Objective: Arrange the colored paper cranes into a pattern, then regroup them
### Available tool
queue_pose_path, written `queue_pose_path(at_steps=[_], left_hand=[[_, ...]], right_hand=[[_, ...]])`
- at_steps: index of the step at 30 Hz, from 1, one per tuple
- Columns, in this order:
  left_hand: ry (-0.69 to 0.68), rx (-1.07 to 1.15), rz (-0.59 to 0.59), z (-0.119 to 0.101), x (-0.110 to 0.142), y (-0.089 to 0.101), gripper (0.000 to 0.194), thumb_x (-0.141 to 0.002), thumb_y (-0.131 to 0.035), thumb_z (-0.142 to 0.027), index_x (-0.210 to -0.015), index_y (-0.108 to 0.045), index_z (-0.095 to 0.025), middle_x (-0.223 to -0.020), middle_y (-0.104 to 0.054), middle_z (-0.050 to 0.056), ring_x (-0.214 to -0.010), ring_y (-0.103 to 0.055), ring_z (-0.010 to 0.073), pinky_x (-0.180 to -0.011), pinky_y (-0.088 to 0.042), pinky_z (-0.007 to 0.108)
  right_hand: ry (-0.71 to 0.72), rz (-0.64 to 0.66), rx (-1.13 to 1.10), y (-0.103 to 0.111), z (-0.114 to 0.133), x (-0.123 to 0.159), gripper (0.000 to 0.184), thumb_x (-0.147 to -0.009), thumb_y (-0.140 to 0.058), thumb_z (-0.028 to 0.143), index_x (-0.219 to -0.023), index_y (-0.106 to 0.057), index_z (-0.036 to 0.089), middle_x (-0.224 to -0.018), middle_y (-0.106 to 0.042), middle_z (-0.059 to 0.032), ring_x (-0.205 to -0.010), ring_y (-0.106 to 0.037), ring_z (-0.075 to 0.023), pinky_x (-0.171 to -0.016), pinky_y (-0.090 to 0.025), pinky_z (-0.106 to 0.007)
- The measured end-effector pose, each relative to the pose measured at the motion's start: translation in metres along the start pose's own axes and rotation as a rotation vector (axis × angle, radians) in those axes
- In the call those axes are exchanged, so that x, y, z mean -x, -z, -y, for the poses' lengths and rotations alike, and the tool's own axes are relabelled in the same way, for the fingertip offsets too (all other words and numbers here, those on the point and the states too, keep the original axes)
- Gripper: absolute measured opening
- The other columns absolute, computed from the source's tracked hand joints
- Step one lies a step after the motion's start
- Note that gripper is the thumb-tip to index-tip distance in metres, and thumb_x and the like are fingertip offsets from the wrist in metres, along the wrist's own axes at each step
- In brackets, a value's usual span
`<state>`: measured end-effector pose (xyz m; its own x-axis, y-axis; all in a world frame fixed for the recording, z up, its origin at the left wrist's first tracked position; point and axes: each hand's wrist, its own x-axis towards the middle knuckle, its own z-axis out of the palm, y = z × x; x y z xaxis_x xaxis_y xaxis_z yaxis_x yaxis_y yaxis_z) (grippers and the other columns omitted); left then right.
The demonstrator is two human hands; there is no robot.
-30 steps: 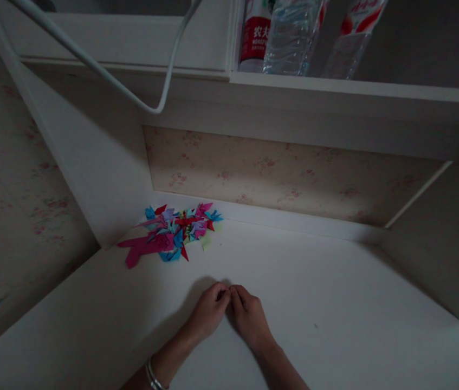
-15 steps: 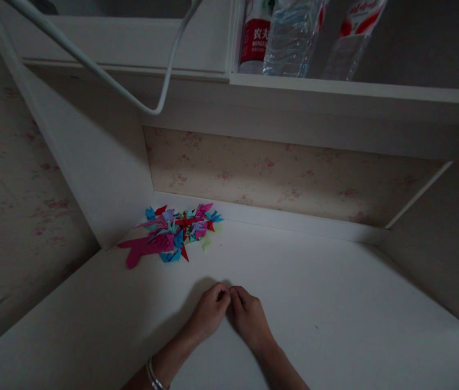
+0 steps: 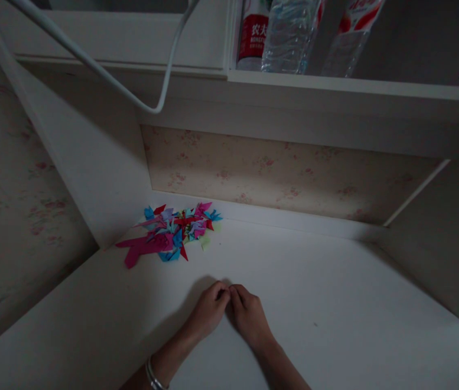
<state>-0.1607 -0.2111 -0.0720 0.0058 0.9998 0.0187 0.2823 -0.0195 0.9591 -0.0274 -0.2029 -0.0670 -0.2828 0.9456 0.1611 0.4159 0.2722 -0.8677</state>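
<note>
Close together over the white desktop (image 3: 335, 281), my left hand (image 3: 212, 304) and my right hand (image 3: 249, 311) meet at the fingertips. Both are closed, thumbs and fingers pinched together. Whatever they may hold between them is hidden or too small to make out. A silver bangle (image 3: 152, 374) circles my left wrist. Beyond my left hand, apart from it, lies a pile of folded paper pieces (image 3: 184, 225) in pink, blue, red, purple and green. They look like origami. A larger magenta folded piece (image 3: 142, 248) sticks out at the pile's left.
A shelf (image 3: 335, 84) overhangs the desk, with several plastic bottles (image 3: 288, 38) on it. A thick white cable or lamp arm (image 3: 156, 108) hangs down at upper left. White side panels (image 3: 78, 141) and floral wallpaper (image 3: 262, 168) bound the desk.
My hands stay pinched together in nearly the same place. The whole view has shifted very slightly; the paper pile has not moved.
</note>
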Motion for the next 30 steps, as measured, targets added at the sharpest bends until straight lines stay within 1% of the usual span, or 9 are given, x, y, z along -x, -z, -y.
queue_pose_path(at_steps=[8, 14, 19, 25, 30], left_hand=[[-0.031, 0.008, 0.000, 0.0035, -0.0008, -0.0004, 0.019, -0.084, -0.045, -0.029, -0.076, -0.057, -0.018, -0.073, -0.058, 0.001, -0.070, -0.052, 0.0159, -0.065, -0.038, 0.026], [0.005, 0.020, -0.019, 0.0063, -0.0015, -0.0024, 0.020, -0.083, -0.045, -0.031, -0.074, -0.057, -0.018, -0.068, -0.056, 0.000, -0.066, -0.049, 0.0152, -0.063, -0.037, 0.025], [0.001, 0.018, -0.006, 0.0040, -0.0011, -0.0014, 0.019, -0.082, -0.045, -0.031, -0.073, -0.056, -0.019, -0.068, -0.055, -0.001, -0.066, -0.048, 0.0147, -0.063, -0.036, 0.025], [0.008, 0.025, 0.005, 0.0025, -0.0009, -0.0010, 0.019, -0.083, -0.044, -0.031, -0.075, -0.056, -0.018, -0.067, -0.052, -0.002, -0.066, -0.047, 0.0146, -0.062, -0.036, 0.025], [-0.002, 0.024, 0.001, -0.0006, -0.0002, 0.0001, 0.020, -0.083, -0.045, -0.030, -0.074, -0.057, -0.018, -0.069, -0.055, -0.001, -0.068, -0.049, 0.0152, -0.064, -0.037, 0.026]], right_hand=[[-0.004, 0.001, -0.012, -0.0004, -0.0012, -0.0007, 0.035, -0.096, -0.034, 0.039, -0.089, -0.064, 0.021, -0.077, -0.068, -0.0033, -0.068, -0.062, -0.0165, -0.066, -0.044, -0.025], [-0.010, 0.005, 0.000, -0.0005, -0.0008, -0.0007, 0.035, -0.096, -0.034, 0.038, -0.089, -0.064, 0.021, -0.076, -0.068, -0.0027, -0.066, -0.061, -0.0160, -0.065, -0.043, -0.025], [0.007, -0.003, 0.000, -0.0006, -0.0001, -0.0005, 0.035, -0.096, -0.034, 0.038, -0.086, -0.063, 0.021, -0.075, -0.067, -0.0024, -0.066, -0.060, -0.0154, -0.064, -0.043, -0.024], [-0.007, -0.005, -0.007, 0.0002, 0.0018, -0.0001, 0.036, -0.095, -0.034, 0.038, -0.087, -0.064, 0.021, -0.074, -0.067, -0.0027, -0.065, -0.060, -0.0158, -0.063, -0.043, -0.024], [0.006, -0.006, -0.030, 0.0001, 0.0017, -0.0005, 0.035, -0.095, -0.035, 0.038, -0.088, -0.064, 0.021, -0.075, -0.068, -0.0028, -0.066, -0.061, -0.0161, -0.063, -0.043, -0.025]])
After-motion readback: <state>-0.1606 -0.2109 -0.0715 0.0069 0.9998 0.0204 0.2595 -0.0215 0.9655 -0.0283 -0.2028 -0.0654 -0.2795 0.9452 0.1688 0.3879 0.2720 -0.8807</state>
